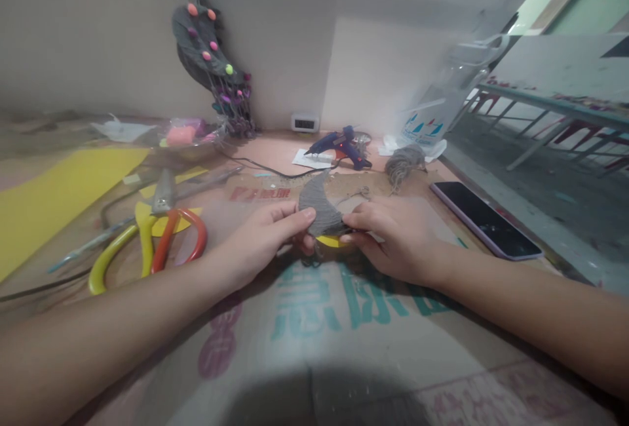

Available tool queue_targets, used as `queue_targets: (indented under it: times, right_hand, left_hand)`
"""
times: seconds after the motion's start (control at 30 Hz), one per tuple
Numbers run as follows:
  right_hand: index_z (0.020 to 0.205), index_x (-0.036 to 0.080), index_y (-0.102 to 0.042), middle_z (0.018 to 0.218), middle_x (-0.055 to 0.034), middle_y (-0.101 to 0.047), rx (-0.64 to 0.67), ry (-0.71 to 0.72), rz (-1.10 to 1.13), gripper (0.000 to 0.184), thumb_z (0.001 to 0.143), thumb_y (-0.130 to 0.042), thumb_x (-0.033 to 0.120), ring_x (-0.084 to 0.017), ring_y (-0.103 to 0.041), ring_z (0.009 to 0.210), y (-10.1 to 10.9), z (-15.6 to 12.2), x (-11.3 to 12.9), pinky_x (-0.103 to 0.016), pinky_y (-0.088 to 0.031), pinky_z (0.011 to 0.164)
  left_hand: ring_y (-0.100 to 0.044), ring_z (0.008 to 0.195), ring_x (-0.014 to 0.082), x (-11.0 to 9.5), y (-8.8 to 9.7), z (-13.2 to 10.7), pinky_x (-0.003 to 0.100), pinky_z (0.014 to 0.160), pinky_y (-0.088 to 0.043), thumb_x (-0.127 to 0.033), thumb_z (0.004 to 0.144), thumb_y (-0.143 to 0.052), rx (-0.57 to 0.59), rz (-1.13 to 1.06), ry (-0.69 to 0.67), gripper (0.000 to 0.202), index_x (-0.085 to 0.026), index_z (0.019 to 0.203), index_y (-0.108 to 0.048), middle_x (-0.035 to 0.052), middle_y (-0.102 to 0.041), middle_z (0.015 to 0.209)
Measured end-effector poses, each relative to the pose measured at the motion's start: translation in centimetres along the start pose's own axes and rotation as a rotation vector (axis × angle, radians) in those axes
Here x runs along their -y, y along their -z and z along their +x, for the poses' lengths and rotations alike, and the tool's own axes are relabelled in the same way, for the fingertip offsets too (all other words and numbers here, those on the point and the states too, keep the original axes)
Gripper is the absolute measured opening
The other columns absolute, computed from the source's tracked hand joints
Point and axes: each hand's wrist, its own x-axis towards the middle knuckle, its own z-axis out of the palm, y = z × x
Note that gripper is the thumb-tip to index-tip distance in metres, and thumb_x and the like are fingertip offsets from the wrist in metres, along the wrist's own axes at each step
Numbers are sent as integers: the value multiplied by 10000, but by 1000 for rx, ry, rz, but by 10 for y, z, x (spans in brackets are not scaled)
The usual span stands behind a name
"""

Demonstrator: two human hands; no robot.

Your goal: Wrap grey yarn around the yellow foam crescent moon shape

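Observation:
Between my two hands is a crescent moon shape point(320, 206) wrapped in grey yarn, with a bare yellow part showing at its lower edge. My left hand point(282, 226) pinches its left side, thumb on top. The fingers of my right hand point(381, 232) are closed at its right edge, where the yarn wrapping ends. A bit of loose grey yarn hangs below, near my left fingertips. Behind the crescent, a ball of grey yarn point(405, 165) lies on the table, and a blue glue gun point(339, 146) rests on a white paper.
Scissors point(164, 223) with yellow and red handles lie left, beside a yellow sheet point(63, 190). A phone point(484, 219) and a clear plastic jug point(432, 98) are at right. A finished-looking grey crescent point(201, 49) with pompoms leans on the wall. Printed cardboard point(314, 360) covers the table.

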Motion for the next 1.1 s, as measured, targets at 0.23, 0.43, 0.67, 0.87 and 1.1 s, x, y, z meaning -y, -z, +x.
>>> queue_targets:
  times: [0.23,0.43,0.67,0.87,1.1]
  right_hand:
    - [898,158,-573,712,-11,-623,33,-26,33,125,938,-466,209,-133,-516,644,0,-1,-1,-268,-298,558]
    - [848,142,-578,654,-16,-586,17,26,-50,153,936,-466,198,-142,-456,599,2,2,1,-279,-277,533]
    - [825,133,-577,646,-20,-572,14,49,-64,166,934,-463,185,-143,-445,599,3,2,3,-281,-273,530]
    - [818,156,-556,644,-5,-581,-6,35,-27,147,899,-446,99,-133,-479,598,2,3,3,-264,-282,528]
    - [902,159,-558,723,-13,-623,-19,-62,73,78,915,-491,198,-132,-524,645,0,-1,0,-252,-334,563]
  left_hand:
    - [-554,627,115,-1,0,-1,232,640,-425,-382,853,-610,-10,14,-8,217,-172,800,-622,-22,-609,658]
    - [-556,616,121,2,1,1,244,635,-423,-396,854,-603,0,29,-14,232,-168,829,-638,-15,-617,665]
    - [-555,619,116,0,0,0,239,646,-425,-382,858,-605,7,3,5,218,-170,810,-627,-22,-611,645]
    - [-539,618,118,-1,-1,-1,241,633,-419,-381,857,-601,3,14,9,223,-167,799,-620,-15,-599,651]
    - [-542,612,120,-2,-2,-1,238,624,-411,-379,852,-599,-25,19,-7,235,-168,750,-607,-20,-593,628]
